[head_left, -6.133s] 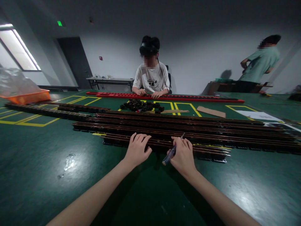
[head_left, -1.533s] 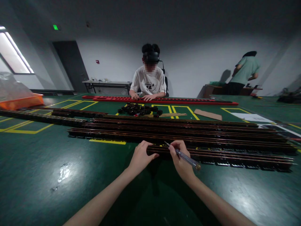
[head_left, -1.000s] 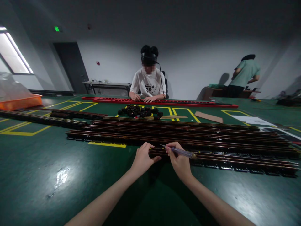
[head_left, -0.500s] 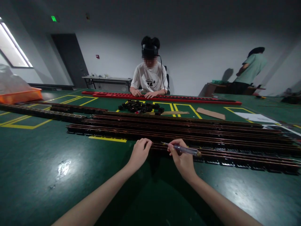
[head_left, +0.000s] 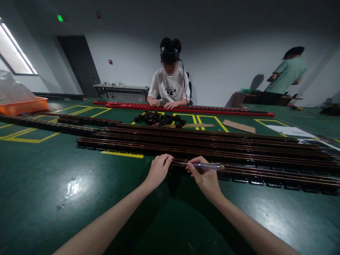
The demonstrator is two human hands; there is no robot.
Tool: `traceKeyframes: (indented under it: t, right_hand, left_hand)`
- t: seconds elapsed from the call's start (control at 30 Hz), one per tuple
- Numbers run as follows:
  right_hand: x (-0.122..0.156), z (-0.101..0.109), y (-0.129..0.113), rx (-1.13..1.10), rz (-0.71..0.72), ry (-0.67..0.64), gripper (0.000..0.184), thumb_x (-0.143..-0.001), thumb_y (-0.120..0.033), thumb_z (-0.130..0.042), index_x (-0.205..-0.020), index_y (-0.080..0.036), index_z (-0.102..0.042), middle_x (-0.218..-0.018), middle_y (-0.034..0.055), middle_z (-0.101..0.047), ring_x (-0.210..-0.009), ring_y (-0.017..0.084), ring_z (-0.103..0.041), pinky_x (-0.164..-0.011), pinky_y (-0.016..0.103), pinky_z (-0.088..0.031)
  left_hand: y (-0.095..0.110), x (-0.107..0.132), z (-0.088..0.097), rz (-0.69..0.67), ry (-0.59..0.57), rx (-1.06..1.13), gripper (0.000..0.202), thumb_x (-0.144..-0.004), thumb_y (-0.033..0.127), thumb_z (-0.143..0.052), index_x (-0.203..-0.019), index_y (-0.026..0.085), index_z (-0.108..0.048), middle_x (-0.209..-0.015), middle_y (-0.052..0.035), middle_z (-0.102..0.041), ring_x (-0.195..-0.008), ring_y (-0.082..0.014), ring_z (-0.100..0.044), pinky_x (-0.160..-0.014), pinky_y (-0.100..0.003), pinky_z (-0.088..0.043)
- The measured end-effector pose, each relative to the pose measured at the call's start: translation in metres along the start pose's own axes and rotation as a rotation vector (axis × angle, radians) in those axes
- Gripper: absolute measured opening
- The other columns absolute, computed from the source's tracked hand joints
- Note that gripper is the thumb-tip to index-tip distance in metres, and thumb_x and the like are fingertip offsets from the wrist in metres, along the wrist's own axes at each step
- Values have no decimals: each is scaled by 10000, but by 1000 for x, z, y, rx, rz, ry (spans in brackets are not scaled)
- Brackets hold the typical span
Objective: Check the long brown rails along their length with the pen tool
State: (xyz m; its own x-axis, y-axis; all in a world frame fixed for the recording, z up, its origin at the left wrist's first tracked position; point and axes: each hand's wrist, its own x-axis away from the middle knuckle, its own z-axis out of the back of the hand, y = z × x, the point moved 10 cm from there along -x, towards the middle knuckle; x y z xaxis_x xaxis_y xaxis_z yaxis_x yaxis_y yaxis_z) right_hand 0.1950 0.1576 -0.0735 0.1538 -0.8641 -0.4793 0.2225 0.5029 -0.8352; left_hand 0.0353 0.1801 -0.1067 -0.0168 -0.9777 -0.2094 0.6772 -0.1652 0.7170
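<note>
My left hand (head_left: 158, 170) curls over the left end of the nearest long dark rail (head_left: 265, 175), fingers closed on it. My right hand (head_left: 203, 174) pinches a slim clear-handled screwdriver (head_left: 205, 165), held almost level along the rail with its tip pointing left towards my left hand. Several more long dark rails (head_left: 199, 141) lie side by side just beyond, stretching across the green table (head_left: 53, 184).
A person in a white shirt (head_left: 170, 86) sits opposite, hands on a long red rail (head_left: 186, 108). A heap of small black parts (head_left: 159, 119) lies before them. An orange tray (head_left: 23, 105) is far left. Another person (head_left: 288, 76) stands at the back right.
The nearest rail has slid to the right, so my left hand now grips its left end. The screwdriver has turned round in my right hand and now lies nearly level, tip pointing left.
</note>
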Motion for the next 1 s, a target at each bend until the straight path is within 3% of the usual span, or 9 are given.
traceKeyframes:
  t: [0.27, 0.73, 1.0]
  right_hand:
    - [-2, -6, 0, 110, -20, -82, 147, -830, -332, -555, -781, -194, -569, -676, 19, -643, -562, 144, -594, -498, 247, -471]
    - [-2, -5, 0, 133, -42, -58, 187, -824, -357, -534, -763, -192, -599, -641, 9, -626, -544, 143, -574, -503, 248, -441]
    - [0, -9, 3, 109, -42, -93, 189, -837, -374, -536, -821, -206, -623, -720, 14, -644, -592, 155, -591, -559, 275, -476]
  left_hand:
    - [1, -1, 0, 12, -8, 16, 298, -916, 272, -339, -1014, 218, -615, -1055, -13, -652, -1017, -192, -537, -922, -361, -375]
    - [0, -1, -1, 9, -19, 50, 307, -910, 282, -345, -1076, 237, -599, -1100, -5, -642, -1062, -182, -529, -958, -356, -369]
    - [4, -1, -2, -14, -40, 4, 320, -912, 261, -323, -1073, 244, -600, -1104, -8, -635, -1063, -187, -528, -946, -370, -383]
